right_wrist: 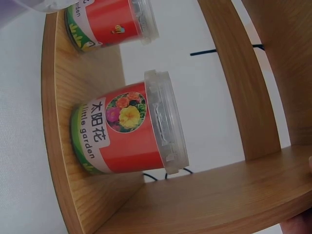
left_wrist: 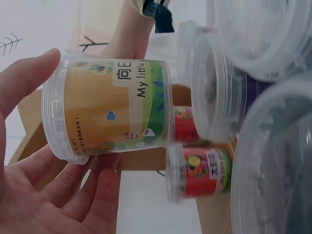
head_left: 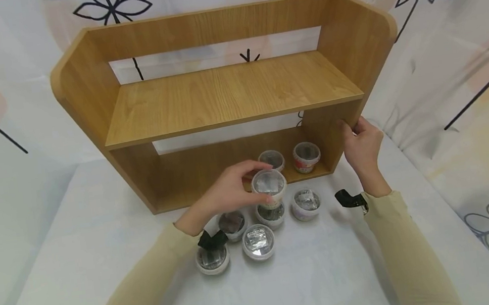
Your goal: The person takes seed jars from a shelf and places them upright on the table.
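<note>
My left hand (head_left: 226,190) pinches a lidded clear plastic cup (head_left: 269,184) between thumb and fingers, in front of the lower level of a wooden shelf (head_left: 228,93). In the left wrist view this cup's label (left_wrist: 109,109) is orange and green, reading "My little garden". My right hand (head_left: 364,147) grips the front edge of the shelf's right side panel (head_left: 334,134); only fingertips (right_wrist: 297,225) show in the right wrist view. Inside the lower level stand a red-labelled cup (right_wrist: 129,129) near the right panel and another red-labelled cup (right_wrist: 114,22) to its left.
On the white-covered table (head_left: 323,275), before the shelf, stand several more lidded cups, such as one with a shiny lid (head_left: 258,242) and one farther right (head_left: 306,204). A patterned cloth (head_left: 3,126) hangs behind. The upper board (head_left: 223,94) overhangs the lower level.
</note>
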Tool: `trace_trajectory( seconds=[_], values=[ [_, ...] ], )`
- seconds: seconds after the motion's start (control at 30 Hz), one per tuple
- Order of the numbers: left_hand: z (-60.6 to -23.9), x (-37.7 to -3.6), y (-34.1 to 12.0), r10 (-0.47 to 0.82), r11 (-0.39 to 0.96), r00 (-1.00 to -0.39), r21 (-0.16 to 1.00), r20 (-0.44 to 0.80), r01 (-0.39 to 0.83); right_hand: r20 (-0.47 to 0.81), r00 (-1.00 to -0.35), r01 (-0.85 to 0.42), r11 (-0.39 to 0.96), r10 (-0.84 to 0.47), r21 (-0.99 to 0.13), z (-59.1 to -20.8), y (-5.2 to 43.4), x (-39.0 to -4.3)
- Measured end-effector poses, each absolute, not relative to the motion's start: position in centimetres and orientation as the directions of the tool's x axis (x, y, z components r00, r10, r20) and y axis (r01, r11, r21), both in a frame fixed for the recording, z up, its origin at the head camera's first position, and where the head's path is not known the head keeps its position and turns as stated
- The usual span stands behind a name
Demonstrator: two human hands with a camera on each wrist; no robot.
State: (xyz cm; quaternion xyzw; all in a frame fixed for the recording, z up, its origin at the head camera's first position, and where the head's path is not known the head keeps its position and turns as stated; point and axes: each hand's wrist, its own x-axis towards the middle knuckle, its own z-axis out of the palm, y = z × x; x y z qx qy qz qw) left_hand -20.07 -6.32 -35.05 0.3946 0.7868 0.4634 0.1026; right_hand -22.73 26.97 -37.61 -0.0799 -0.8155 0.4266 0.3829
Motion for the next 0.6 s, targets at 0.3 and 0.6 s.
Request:
trace_trajectory(
  seconds=[0.3,0.6],
  values=[
    [-34.9,-18.6,-5.5,0.747,0.275,-0.644,0.803,0.168,0.528,0.551,-0.694,-0.189,0.622,0.463,-0.760,-37.7,26.9,-22.7],
    [-34.6,-17.0,-4.6,0.766,0.273,-0.624,0.799,0.157,0.536,0.541,-0.699,-0.180,0.618,0.467,-0.765,-37.6,26.9,-22.6]
  ],
)
